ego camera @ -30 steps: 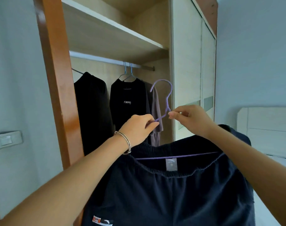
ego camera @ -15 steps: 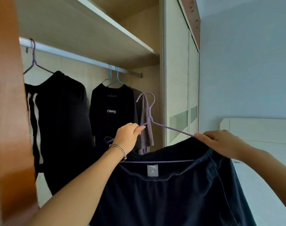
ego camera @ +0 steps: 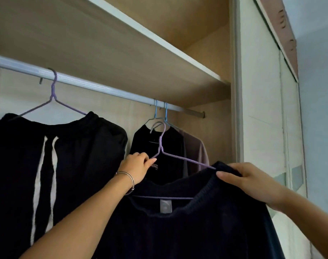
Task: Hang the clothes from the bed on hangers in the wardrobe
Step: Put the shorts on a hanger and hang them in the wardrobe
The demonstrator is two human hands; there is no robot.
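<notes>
A pair of dark navy shorts (ego camera: 196, 230) hangs on a purple wire hanger (ego camera: 161, 144) that I hold up inside the wardrobe. My left hand (ego camera: 137, 168), with a bracelet at the wrist, pinches the hanger's left arm just below the neck. My right hand (ego camera: 247, 181) grips the waistband over the hanger's right end. The hanger's hook is below the silver rail (ego camera: 103, 88) and not touching it.
On the rail hang black trousers with white stripes (ego camera: 56, 156) on a purple hanger at left, and a black top (ego camera: 163, 146) and a mauve garment (ego camera: 195, 152) on blue hangers further right. A shelf (ego camera: 140, 53) sits just above the rail. The sliding door (ego camera: 262, 109) is at right.
My view has moved closer to the wardrobe and tilted up. Both hands have lifted the hanger with the shorts nearer the rail; my right hand moved from the hook to the waistband a second ago.
</notes>
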